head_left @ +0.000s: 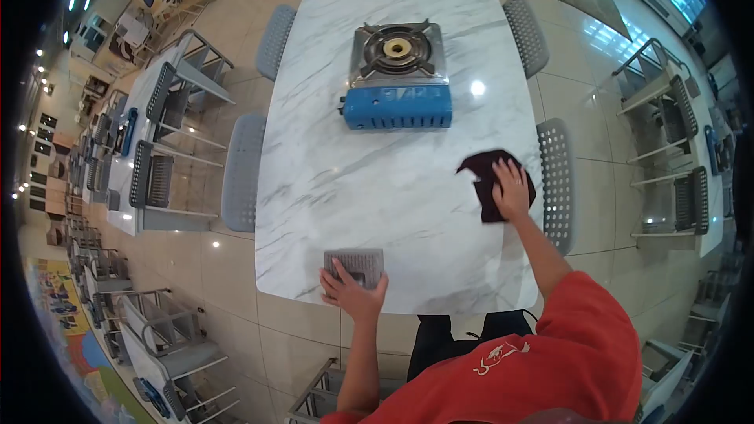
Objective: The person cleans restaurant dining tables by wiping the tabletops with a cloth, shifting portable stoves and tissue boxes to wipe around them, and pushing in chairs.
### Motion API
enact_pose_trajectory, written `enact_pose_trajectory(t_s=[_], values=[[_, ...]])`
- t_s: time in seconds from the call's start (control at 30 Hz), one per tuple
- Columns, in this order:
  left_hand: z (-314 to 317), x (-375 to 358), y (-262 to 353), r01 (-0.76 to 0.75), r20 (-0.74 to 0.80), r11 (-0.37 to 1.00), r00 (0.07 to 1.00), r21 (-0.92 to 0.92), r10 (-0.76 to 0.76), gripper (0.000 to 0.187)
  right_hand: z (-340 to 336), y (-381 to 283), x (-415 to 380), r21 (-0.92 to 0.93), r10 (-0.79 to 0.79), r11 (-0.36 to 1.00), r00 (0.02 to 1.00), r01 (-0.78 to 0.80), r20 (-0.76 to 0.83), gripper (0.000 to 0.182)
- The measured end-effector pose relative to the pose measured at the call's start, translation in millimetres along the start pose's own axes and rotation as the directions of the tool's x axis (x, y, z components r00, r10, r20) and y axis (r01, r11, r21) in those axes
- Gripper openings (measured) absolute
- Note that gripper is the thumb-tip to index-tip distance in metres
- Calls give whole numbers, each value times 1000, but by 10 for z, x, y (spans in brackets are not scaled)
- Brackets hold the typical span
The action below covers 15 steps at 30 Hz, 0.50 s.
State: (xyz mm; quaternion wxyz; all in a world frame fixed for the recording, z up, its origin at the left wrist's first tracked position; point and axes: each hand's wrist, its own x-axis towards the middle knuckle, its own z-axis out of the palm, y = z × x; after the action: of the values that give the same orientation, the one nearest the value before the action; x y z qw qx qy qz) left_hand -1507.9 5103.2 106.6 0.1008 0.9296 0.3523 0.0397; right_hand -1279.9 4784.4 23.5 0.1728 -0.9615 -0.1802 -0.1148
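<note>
Right hand (pixel 512 188) lies flat, fingers spread, pressing a dark cloth (pixel 493 182) near the marble table's (pixel 377 188) right edge. Left hand (pixel 351 290) rests open on a grey pad (pixel 355 265) at the near edge.

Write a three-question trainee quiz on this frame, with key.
1. True or false: the right hand rests on a dark cloth.
2. What does the left hand touch? A) stove B) grey pad C) chair
3. Fill in: the stove has a ____ front panel.

Key: 1 true. 2 B, the grey pad near the table edge. 3 blue.
</note>
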Motion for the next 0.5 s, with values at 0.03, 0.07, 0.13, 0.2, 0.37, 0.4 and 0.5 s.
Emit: enact_pose_trajectory(t_s=[0.03,0.07,0.13,0.2,0.37,0.4,0.5], values=[[44,78,97,-13,-6,1000,1000,-20,13,108,53,183,182,-15,6,1000,999,-7,-51,49],[91,163,196,-18,-16,1000,1000,-6,17,108,115,361,384,-28,9,1000,995,-12,-101,48],[149,266,407,-35,-56,999,998,24,36,105,228,514,779,-87,90,991,983,-105,-162,48],[53,308,612,-7,-25,998,1000,63,9,102,400,540,945,-137,109,982,979,-133,-172,49],[99,-371,1056,92,-257,993,960,-76,-108,87,186,-63,193,-25,-111,994,993,110,-40,49],[175,-587,1146,134,-265,970,946,-204,-186,80,151,-181,-115,4,-202,979,979,202,11,49],[518,-1280,1469,205,-223,923,932,-326,-286,63,-157,-357,-995,254,-478,871,843,419,247,53]])
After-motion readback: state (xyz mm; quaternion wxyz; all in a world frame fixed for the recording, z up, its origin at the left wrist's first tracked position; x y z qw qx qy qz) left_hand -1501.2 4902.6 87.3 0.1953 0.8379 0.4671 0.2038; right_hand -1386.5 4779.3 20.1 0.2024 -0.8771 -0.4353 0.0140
